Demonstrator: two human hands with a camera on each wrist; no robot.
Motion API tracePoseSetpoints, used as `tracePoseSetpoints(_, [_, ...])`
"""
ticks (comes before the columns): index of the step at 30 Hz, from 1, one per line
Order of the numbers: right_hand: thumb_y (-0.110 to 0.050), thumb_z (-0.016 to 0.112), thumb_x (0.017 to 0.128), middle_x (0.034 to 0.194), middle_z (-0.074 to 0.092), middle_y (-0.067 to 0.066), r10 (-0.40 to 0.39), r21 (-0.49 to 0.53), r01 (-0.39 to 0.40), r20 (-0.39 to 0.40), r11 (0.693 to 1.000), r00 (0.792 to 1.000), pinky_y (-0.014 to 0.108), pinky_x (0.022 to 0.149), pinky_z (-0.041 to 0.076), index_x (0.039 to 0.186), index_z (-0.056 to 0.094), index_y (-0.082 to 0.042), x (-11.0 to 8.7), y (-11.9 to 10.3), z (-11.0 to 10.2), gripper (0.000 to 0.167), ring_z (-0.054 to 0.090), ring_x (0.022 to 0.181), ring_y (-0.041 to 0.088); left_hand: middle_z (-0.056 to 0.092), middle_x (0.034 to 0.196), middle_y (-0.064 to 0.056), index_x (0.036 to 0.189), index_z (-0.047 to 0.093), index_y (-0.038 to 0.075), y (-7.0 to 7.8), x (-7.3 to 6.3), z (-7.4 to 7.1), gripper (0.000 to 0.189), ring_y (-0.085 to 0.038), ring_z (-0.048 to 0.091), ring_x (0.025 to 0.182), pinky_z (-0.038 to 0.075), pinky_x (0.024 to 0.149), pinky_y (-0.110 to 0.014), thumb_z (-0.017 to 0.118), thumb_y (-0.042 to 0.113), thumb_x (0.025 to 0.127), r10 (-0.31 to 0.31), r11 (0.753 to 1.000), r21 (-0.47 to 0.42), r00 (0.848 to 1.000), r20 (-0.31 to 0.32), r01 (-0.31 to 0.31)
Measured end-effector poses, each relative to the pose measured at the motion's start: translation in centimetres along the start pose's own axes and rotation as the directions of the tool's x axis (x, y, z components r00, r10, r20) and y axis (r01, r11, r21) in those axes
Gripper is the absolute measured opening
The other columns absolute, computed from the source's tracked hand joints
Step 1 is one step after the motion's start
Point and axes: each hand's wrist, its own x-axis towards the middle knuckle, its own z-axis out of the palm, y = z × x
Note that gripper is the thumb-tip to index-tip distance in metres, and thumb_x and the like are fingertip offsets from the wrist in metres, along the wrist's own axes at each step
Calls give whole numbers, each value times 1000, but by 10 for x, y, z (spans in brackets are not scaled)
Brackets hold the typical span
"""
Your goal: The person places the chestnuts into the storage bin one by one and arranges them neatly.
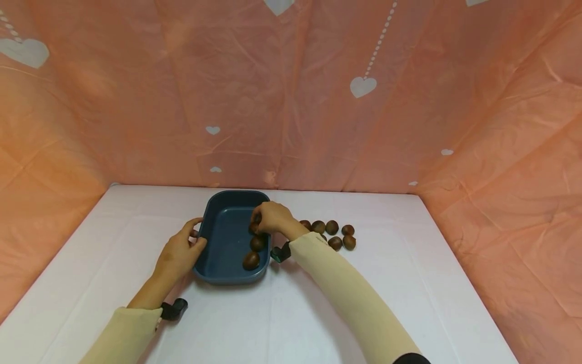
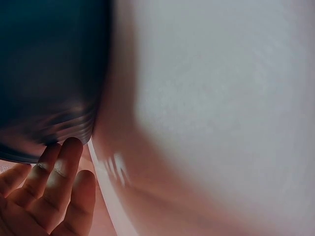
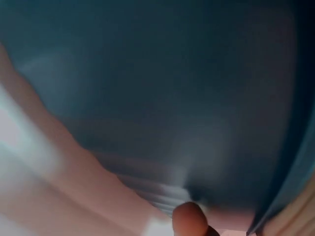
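Observation:
A dark blue rectangular dish (image 1: 225,237) stands on the white table. My left hand (image 1: 179,253) rests its fingertips on the dish's left side, thumb at the rim; in the left wrist view its fairly straight fingers (image 2: 61,182) meet the outer wall. Over the dish's right side, my right hand (image 1: 273,218) pinches a brown chestnut (image 1: 257,219), partly hidden by the fingers. Below it a line of chestnuts (image 1: 251,260) lies along the dish's right wall. Its thumb or fingertip (image 3: 190,220) shows at the bottom of the right wrist view.
Right of the dish, several loose chestnuts (image 1: 335,243) lie in rough rows, some partly hidden behind my right wrist. White cloth covers the table (image 1: 227,323). An orange curtain (image 1: 291,101) with white hearts hangs behind and on both sides.

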Motion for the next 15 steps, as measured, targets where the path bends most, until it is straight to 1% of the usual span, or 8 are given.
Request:
tracePoseSetpoints(7, [-26, 76, 77, 99, 66, -6, 5, -28, -5, 3, 1000, 1000, 30, 66, 47, 102, 72, -30, 1, -1, 2, 26, 58, 84, 13, 63, 113, -18, 141, 42, 10, 0, 0, 0, 52, -30, 64, 94, 48, 76, -42, 50, 21, 91, -2, 1000, 0, 1000, 1, 2])
tracePoseSetpoints(11, [-25, 75, 77, 99, 67, -5, -4, -30, 3, -4, 1000, 1000, 30, 67, 47, 104, 72, -29, 1, 0, 1, 27, 58, 85, 14, 63, 113, -18, 142, 42, 10, 0, 1, -1, 52, -30, 64, 94, 48, 76, -42, 49, 20, 91, 0, 1000, -2, 1000, -1, 0])
tracePoseSetpoints(15, [-26, 73, 79, 102, 67, -5, -22, -42, 21, -16, 999, 1000, 31, 70, 48, 107, 71, -29, -2, 0, 1, 28, 59, 88, 13, 63, 112, -17, 142, 42, 10, 1, -1, -1, 52, -29, 64, 94, 48, 76, -41, 50, 20, 91, -2, 1000, 0, 1000, 3, 2])
